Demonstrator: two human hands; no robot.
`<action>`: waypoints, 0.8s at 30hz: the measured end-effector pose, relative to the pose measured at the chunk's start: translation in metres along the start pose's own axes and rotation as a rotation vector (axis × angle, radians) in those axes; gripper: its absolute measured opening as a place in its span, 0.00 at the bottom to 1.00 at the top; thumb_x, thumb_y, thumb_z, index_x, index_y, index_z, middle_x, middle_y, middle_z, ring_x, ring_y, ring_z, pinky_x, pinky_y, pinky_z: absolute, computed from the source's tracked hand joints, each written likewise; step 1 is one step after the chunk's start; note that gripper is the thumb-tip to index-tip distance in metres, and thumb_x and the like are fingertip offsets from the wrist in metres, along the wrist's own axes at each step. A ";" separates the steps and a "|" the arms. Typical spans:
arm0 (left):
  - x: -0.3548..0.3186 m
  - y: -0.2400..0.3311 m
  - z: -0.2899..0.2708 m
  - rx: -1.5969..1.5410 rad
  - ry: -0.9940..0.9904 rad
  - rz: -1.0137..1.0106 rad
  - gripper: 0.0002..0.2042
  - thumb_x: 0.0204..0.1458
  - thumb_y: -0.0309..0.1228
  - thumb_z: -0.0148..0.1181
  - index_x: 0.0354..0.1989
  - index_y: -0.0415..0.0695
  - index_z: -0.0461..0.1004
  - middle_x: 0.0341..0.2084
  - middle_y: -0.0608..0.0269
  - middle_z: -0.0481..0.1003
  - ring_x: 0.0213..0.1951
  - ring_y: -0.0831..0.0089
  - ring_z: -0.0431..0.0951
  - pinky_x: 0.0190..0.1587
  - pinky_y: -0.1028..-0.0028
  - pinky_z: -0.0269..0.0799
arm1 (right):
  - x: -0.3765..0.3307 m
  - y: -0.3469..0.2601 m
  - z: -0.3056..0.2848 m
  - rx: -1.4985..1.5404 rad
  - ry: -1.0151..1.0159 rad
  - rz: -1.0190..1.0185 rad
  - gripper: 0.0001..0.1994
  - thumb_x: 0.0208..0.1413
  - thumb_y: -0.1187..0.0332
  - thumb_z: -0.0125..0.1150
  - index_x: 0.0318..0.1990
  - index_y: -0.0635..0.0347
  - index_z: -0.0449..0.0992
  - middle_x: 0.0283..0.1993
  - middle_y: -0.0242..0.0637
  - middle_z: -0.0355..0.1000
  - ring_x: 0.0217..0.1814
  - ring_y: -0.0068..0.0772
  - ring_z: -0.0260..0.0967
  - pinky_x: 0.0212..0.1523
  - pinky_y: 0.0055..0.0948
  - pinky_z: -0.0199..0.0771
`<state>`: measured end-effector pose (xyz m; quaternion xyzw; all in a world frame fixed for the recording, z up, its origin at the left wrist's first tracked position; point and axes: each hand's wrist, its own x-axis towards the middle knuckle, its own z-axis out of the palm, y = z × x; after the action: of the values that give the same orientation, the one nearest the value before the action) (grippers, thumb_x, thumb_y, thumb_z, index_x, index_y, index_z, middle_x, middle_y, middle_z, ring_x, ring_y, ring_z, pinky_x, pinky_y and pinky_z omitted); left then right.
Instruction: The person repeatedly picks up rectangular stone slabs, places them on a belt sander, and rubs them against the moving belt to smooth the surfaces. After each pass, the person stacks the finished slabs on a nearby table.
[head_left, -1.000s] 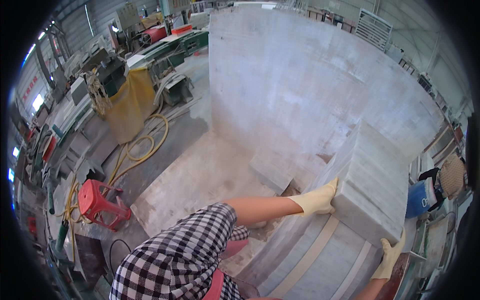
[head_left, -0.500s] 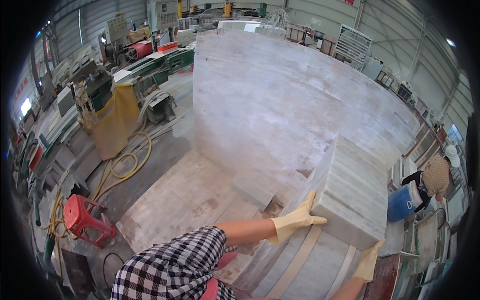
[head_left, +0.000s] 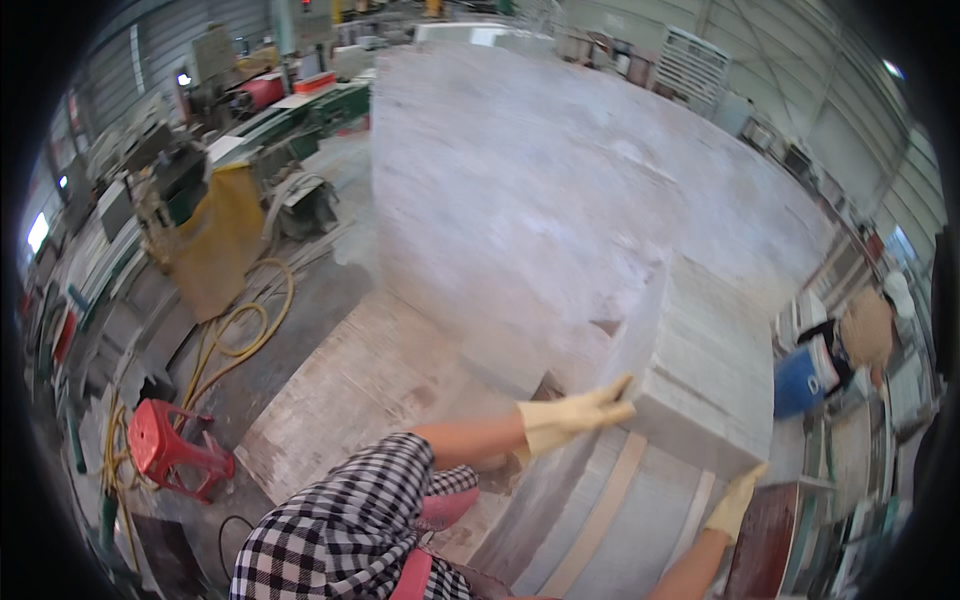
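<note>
Gloves, pale yellow, cover both hands of the person in the checked sleeve. The left hand (head_left: 578,412) lies flat against the lower left corner of a stack of pale stone slabs (head_left: 700,375), fingers stretched out together along its edge rather than curled round anything. The right hand (head_left: 738,498) sits at the stack's lower right corner, at about five o'clock from the left one, fingers pointing up against the stone; whether they hook round the edge I cannot tell. The stack stands tilted, leaning toward a much larger grey slab (head_left: 540,190) that rises behind it from ten o'clock to two. Under the stack lie lighter boards with a tan strip (head_left: 603,510) running across them. Off at eight o'clock a red plastic stool (head_left: 170,448) stands on the floor, with a yellow hose (head_left: 235,330) looped just above it. At three o'clock a blue barrel (head_left: 797,380) stands beside another person (head_left: 868,330).
</note>
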<state>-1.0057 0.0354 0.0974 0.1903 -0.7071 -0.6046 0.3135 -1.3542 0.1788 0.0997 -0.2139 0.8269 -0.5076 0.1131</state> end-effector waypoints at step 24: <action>0.064 -0.017 0.010 0.009 0.385 -0.012 0.33 0.67 0.56 0.39 0.71 0.45 0.56 0.67 0.54 0.61 0.66 0.64 0.63 0.66 0.63 0.60 | -0.027 0.004 -0.005 0.268 -0.067 0.162 0.40 0.68 0.34 0.30 0.71 0.59 0.62 0.65 0.35 0.68 0.65 0.31 0.64 0.67 0.26 0.57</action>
<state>-1.0613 -0.0022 0.0937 0.3083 -0.6356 -0.5555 0.4386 -1.3335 0.1974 0.0979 -0.1465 0.7622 -0.5951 0.2086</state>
